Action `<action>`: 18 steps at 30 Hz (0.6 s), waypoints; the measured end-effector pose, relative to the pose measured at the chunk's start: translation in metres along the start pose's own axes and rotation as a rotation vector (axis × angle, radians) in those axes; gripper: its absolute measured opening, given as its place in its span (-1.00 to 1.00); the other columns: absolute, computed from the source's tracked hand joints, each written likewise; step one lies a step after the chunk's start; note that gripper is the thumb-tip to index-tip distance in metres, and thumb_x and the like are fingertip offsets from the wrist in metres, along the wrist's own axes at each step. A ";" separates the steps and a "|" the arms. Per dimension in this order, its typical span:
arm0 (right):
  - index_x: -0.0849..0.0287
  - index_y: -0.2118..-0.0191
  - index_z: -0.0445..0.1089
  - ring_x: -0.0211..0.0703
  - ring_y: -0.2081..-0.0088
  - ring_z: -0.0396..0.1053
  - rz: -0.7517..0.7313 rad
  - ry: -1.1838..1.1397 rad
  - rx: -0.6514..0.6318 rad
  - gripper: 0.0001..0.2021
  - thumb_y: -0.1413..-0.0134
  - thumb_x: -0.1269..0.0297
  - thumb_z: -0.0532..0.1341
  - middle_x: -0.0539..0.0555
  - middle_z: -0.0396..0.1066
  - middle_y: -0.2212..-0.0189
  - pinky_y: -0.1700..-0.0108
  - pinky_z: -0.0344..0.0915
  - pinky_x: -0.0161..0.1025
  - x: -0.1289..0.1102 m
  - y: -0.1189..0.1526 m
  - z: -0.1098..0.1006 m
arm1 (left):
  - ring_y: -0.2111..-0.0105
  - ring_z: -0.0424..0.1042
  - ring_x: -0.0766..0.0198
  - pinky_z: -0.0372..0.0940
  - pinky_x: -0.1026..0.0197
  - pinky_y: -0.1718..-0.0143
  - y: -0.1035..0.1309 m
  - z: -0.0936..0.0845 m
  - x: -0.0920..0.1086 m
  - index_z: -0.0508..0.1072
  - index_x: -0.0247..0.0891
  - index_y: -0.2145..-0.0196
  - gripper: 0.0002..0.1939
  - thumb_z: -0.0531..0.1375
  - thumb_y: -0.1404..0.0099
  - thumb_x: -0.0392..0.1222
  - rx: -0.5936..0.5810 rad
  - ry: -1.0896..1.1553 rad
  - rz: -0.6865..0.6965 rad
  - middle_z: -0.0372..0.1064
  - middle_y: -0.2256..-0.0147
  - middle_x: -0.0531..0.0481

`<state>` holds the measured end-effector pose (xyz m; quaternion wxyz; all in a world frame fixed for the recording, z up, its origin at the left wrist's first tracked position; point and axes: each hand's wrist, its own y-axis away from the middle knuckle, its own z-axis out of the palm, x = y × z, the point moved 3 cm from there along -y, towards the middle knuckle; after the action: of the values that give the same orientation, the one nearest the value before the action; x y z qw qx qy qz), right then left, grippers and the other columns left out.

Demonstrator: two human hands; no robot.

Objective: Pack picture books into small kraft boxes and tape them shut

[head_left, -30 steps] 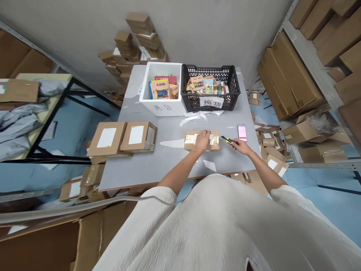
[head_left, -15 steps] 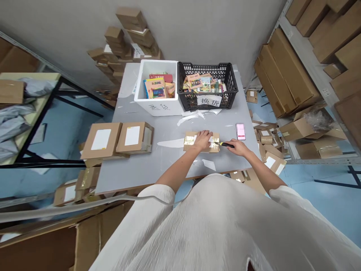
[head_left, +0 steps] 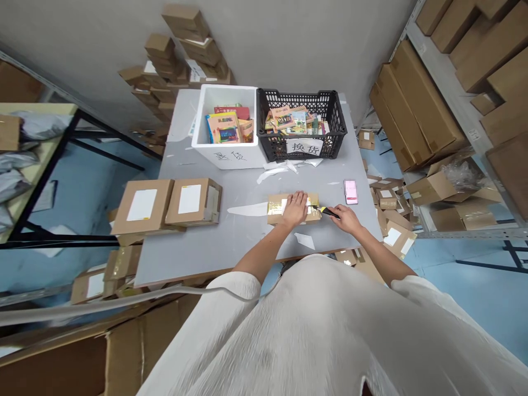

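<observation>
A small taped cardboard box (head_left: 275,205) lies on the grey table (head_left: 198,247) in front of me. My left hand (head_left: 295,209) rests flat on its top with the fingers stretched out, partly covering a white label. My right hand (head_left: 345,218) is closed around the handle of a black and yellow utility knife (head_left: 329,212). The knife points left, its tip at the right part of the box top, close to my left fingers. Whether the blade is through the tape I cannot tell.
A white foam box (head_left: 231,155) and a black plastic crate (head_left: 303,146) with books stand at the back. Two labelled cartons (head_left: 142,206) sit at the left, a phone (head_left: 350,192) at the right. Paper scraps (head_left: 304,240) lie about. Shelves with cartons flank the table.
The knife in my right hand has tilted, its tip now further left and slightly higher over the box top. My left hand stays on the box. The view has shifted slightly.
</observation>
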<state>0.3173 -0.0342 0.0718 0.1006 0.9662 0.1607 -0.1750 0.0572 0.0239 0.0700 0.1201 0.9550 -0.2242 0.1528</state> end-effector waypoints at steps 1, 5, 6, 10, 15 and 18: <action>0.00 -0.49 0.48 0.14 -0.11 0.50 0.007 0.003 0.004 -0.50 -0.59 0.13 0.17 0.25 0.57 -0.11 -0.18 0.39 -0.06 0.000 0.000 0.001 | -0.66 -0.02 -0.10 -0.22 -0.22 -0.66 0.001 0.001 0.000 0.07 -0.32 -0.66 -0.16 0.05 -0.51 -0.10 0.002 0.000 -0.003 0.06 -0.63 -0.36; 0.00 -0.49 0.49 0.14 -0.09 0.49 0.024 -0.009 0.017 -0.50 -0.60 0.12 0.17 0.25 0.57 -0.11 -0.20 0.38 -0.06 0.003 0.001 0.001 | -0.66 -0.03 -0.11 -0.23 -0.22 -0.66 0.003 0.004 -0.002 0.02 -0.29 -0.68 -0.15 0.05 -0.53 -0.09 0.014 0.002 0.003 0.05 -0.64 -0.34; 0.00 -0.49 0.49 0.14 -0.09 0.50 0.025 -0.016 0.021 -0.50 -0.59 0.12 0.17 0.25 0.57 -0.11 -0.20 0.38 -0.06 0.005 0.001 0.001 | -0.66 -0.03 -0.12 -0.24 -0.22 -0.66 0.003 0.005 -0.002 0.01 -0.31 -0.69 -0.15 0.05 -0.54 -0.09 0.017 0.002 0.005 0.04 -0.64 -0.35; 0.00 -0.46 0.52 0.13 -0.05 0.51 0.016 -0.038 0.043 -0.51 -0.59 0.11 0.18 0.24 0.57 -0.09 -0.17 0.42 -0.05 0.012 -0.001 0.004 | -0.65 0.02 -0.14 -0.19 -0.23 -0.66 0.003 0.008 -0.003 0.07 -0.38 -0.67 -0.22 -0.04 -0.58 -0.13 0.045 -0.009 0.011 0.09 -0.62 -0.37; 0.06 -0.45 0.50 0.18 -0.06 0.53 0.059 -0.089 0.173 -0.50 -0.60 0.08 0.14 0.27 0.56 -0.10 -0.10 0.48 -0.02 0.033 -0.006 -0.004 | -0.63 0.09 -0.17 -0.11 -0.27 -0.65 0.003 0.014 -0.006 0.17 -0.44 -0.63 -0.25 -0.07 -0.59 -0.15 0.089 -0.015 0.027 0.15 -0.59 -0.40; 0.12 -0.47 0.47 0.25 -0.10 0.52 0.117 -0.119 0.220 -0.47 -0.57 0.05 0.16 0.31 0.55 -0.14 -0.11 0.49 0.02 0.047 -0.009 -0.010 | -0.63 0.08 -0.14 -0.14 -0.26 -0.66 0.002 0.018 -0.007 0.16 -0.40 -0.64 -0.23 -0.01 -0.56 -0.15 0.109 -0.007 0.018 0.16 -0.59 -0.37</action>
<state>0.3587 -0.0105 0.0619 0.0135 0.9669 0.0776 -0.2426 0.0550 0.0193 0.0510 0.0656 0.9585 -0.2247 0.1626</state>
